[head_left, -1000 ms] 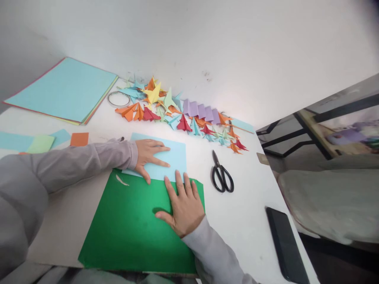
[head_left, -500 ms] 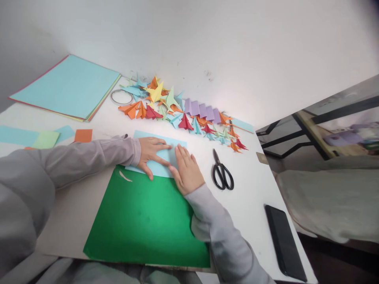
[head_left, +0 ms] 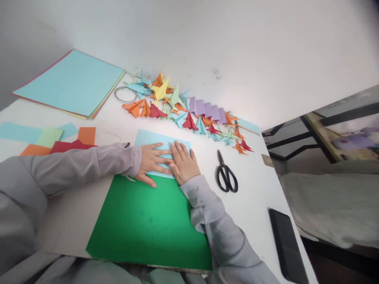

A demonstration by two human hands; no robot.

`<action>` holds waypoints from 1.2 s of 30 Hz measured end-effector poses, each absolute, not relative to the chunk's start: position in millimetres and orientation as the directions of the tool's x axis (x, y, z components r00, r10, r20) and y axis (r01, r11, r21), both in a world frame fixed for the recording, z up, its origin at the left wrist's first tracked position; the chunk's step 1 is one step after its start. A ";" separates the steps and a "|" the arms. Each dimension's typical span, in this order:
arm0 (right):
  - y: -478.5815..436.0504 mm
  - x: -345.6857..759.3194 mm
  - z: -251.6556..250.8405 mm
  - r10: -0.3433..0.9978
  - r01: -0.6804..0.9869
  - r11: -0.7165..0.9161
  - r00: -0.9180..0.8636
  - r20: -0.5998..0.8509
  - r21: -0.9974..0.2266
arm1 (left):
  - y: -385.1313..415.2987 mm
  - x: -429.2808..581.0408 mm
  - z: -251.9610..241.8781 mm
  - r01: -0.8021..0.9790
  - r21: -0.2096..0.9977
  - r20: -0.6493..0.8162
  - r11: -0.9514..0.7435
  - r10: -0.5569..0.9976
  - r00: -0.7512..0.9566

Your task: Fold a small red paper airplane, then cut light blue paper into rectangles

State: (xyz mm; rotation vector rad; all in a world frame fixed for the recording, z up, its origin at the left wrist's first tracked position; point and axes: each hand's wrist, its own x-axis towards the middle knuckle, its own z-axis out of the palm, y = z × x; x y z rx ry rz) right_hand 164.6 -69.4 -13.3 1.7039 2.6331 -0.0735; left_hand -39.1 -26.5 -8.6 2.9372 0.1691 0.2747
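A light blue sheet of paper (head_left: 148,137) lies at the far edge of a shiny green board (head_left: 145,225), partly covered by both hands. My left hand (head_left: 154,161) rests flat on the sheet, fingers spread and pointing right. My right hand (head_left: 184,162) lies on the sheet's right part with its fingers stretched out, its thumb against the left fingertips. Black-handled scissors (head_left: 225,173) lie to the right of my right hand, apart from it, blades pointing away.
Folded paper pieces (head_left: 189,110) in many colours line the wall. Stacked coloured sheets (head_left: 74,85) and a thin ring (head_left: 125,94) are at the back left. Small cut papers (head_left: 50,137) lie beyond my left sleeve. A black phone (head_left: 286,244) sits near the table's right edge.
My right hand has shifted slightly down and left on the sheet, closer against my left fingers. The view has moved a little; red paper now shows beyond my left sleeve.
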 end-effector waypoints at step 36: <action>-70.1 159.5 -7.4 0.926 0.928 0.372 -0.373 -0.053 -0.022 | -83.6 -119.3 -7.5 0.404 0.181 0.151 -0.896 0.432 0.889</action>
